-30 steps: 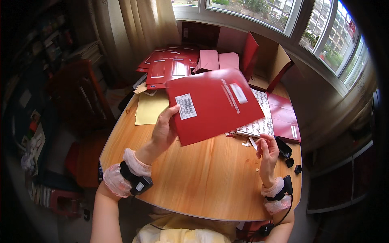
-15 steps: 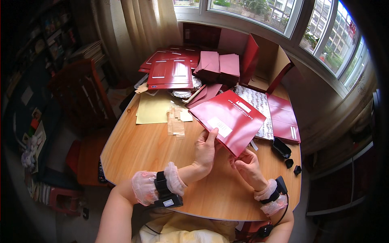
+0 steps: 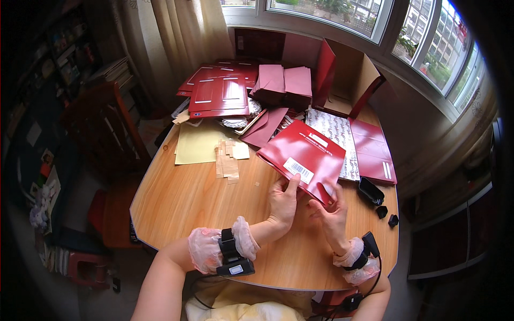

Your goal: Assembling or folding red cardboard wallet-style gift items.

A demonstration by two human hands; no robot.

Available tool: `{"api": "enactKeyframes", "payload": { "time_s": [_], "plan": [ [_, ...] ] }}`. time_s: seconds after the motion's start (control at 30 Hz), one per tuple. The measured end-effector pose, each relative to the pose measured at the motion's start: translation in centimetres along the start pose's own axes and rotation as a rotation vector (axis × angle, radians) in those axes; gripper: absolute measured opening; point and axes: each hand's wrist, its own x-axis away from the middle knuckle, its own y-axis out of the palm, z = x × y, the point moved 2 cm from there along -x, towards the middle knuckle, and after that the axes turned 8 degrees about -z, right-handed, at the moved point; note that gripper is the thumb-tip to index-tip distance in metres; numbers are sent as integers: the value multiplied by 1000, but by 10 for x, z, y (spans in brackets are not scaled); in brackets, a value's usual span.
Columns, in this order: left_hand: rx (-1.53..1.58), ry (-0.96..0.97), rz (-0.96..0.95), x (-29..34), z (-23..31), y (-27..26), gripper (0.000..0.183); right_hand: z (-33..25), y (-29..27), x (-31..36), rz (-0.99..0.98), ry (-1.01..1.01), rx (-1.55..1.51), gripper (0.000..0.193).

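Observation:
Tilted above the table is a glossy red flat card packet (image 3: 318,152) with a barcode sticker (image 3: 299,170) near its close edge. My left hand (image 3: 284,200) grips that near edge, thumb lying on top just below the sticker. At the packet's near right corner my right hand (image 3: 332,214) holds on with fingers bent round the edge, and the red card bows slightly there. Past the packet lie a white patterned sheet (image 3: 332,128) and another red folder (image 3: 372,152). A dark pink envelope (image 3: 265,125) rests partly next to the packet's far left corner.
Red flat folders (image 3: 219,97) pile at the back left, beside stacks of pink envelopes (image 3: 297,84). An upright red box (image 3: 342,80) stands at the back right. Yellow sheets (image 3: 198,143) and tan tape pieces (image 3: 227,160) lie left; a black case (image 3: 371,191) sits right.
Both hands shift a little, the left one to the right, and the packet comes slightly nearer and turns. My right fingers now reach onto its corner from the right side.

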Motion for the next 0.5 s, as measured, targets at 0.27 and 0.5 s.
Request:
{"api": "enactKeyframes", "payload": {
  "time_s": [0.27,0.5],
  "plan": [
    [-80,-74,-137,5,-11,6,22,8,-6,-1,91,-52,4,46],
    [4,-170,-204,6,-12,0,34,9,-8,-3,124,-8,-53,35]
  ]
}}
